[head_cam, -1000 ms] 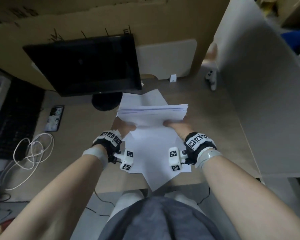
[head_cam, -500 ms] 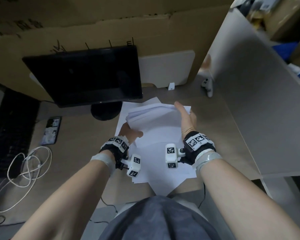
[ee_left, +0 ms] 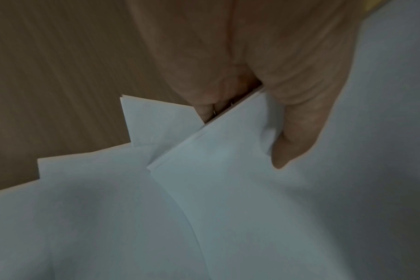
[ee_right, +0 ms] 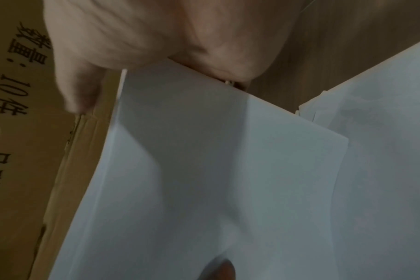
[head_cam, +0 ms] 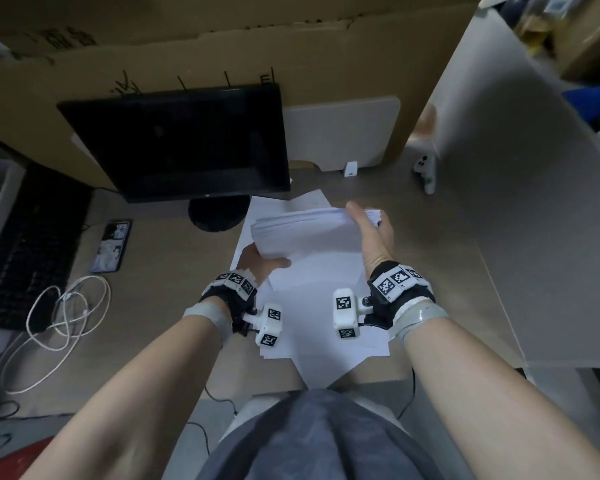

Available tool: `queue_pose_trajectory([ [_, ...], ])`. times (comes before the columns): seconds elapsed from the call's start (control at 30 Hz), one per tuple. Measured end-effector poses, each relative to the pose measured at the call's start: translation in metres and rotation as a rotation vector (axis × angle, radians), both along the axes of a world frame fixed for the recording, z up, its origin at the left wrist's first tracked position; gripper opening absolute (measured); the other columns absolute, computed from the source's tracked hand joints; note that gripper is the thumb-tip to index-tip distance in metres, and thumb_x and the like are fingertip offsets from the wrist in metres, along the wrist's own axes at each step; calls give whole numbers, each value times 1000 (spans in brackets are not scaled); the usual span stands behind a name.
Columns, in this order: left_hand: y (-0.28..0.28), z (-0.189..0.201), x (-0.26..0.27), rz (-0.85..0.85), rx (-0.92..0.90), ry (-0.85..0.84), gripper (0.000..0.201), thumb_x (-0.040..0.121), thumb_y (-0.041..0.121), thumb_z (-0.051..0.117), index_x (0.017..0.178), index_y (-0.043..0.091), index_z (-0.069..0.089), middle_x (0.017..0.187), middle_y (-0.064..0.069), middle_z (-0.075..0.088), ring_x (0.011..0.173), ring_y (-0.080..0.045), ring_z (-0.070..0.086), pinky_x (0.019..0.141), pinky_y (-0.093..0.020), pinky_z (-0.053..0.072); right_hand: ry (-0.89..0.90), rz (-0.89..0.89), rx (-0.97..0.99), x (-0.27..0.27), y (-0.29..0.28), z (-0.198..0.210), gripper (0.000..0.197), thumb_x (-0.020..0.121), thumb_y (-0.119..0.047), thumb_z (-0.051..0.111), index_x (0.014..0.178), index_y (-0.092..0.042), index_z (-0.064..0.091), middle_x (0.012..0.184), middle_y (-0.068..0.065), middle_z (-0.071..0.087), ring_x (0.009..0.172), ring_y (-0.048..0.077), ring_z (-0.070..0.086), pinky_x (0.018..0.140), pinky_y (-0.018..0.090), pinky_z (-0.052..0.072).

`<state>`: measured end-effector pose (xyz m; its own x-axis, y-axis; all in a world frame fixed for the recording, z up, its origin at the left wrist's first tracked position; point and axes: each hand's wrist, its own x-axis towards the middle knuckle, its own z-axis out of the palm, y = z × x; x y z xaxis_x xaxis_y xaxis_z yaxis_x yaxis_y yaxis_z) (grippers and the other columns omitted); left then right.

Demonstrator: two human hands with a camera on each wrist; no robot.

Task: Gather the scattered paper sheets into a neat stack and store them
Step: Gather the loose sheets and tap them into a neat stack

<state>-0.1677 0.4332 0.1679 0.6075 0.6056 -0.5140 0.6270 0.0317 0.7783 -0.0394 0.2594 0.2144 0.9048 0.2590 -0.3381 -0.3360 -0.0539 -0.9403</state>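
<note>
Our left hand (head_cam: 262,263) pinches the near left corner of the paper stack (head_cam: 305,233), thumb curled on top and fingers underneath, as the left wrist view shows. Our right hand (head_cam: 374,233) lies along the stack's right edge with the thumb extended on top; the fingers seem to wrap beneath, but how tightly we cannot tell. The stack is lifted above the desk (head_cam: 447,237), in front of the monitor (head_cam: 181,143). Its far edges look fanned, not yet flush. Loose sheets (head_cam: 326,323) lie skewed and overlapping on the desk beneath our wrists. We judge the gathering partly done: the loose sheets are uncollected, and squaring and storing are still ahead. The paper is thin, white, matte and bows under its own weight; the desk is smooth wood-grain laminate.
</note>
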Motion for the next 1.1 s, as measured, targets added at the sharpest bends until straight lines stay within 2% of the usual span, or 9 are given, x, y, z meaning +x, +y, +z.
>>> queue_pose_trajectory([
  [0.17,-8,-2,-1,26,-15,27,37,65,28,83,93,10,67,88,-2,68,83,-22,63,77,-33,53,6,160,-48,4,-15,-18,93,52,-61,81,127,-18,45,118,0,61,106,13,58,95,29,42],
  [0.27,-7,-2,5,24,0,123,20,77,20,76,73,10,59,69,1,54,71,-18,53,57,-19,41,37,188,-97,0,-23,-31,80,57,-48,89,122,-18,52,111,-2,67,103,13,63,95,28,47],
  [0.4,2,-15,11,-62,5,174,22,74,17,76,72,6,58,67,1,53,62,-18,52,57,-24,41,86,253,-185,3,-21,-53,69,57,-31,93,117,-16,62,100,-8,73,90,3,69,77,14,52],
  [0.47,9,-23,11,-75,-21,157,17,73,12,79,78,4,64,75,-3,63,73,-24,62,64,-25,50,70,268,-247,8,-17,-64,61,60,-15,90,115,-12,63,100,-4,73,89,5,69,78,19,54],
  [0.53,16,-34,14,-61,-85,74,44,59,20,85,97,5,70,93,-6,72,92,-27,68,84,-34,56,81,259,-281,12,-13,-72,49,63,-3,86,108,-7,66,95,0,74,83,5,70,78,24,55],
  [0.67,26,-34,33,-7,-214,7,45,64,23,89,101,12,67,102,4,71,93,-14,67,84,-27,52,94,226,-291,22,7,-77,26,72,-9,84,94,-8,72,83,-3,70,63,-8,64,59,5,47],
  [0.87,43,-34,67,-7,-221,1,44,73,41,81,106,15,69,105,-1,72,100,-21,67,90,-32,50,226,102,-305,35,25,-85,43,65,-28,89,100,-13,70,95,-3,73,87,14,69,80,29,54],
  [0.97,38,-43,65,-117,-294,76,33,74,28,83,102,18,69,107,0,70,104,-22,64,96,-33,47,410,111,-302,27,13,-98,32,71,-26,85,95,-17,66,94,-4,71,83,11,64,69,24,49],
  [1.1,13,-63,45,-203,-256,169,46,80,21,78,121,6,64,116,-7,66,106,-21,60,90,-27,42,506,189,-366,4,-16,-136,50,65,-33,88,108,-14,68,101,2,73,94,24,68,86,35,52],
])
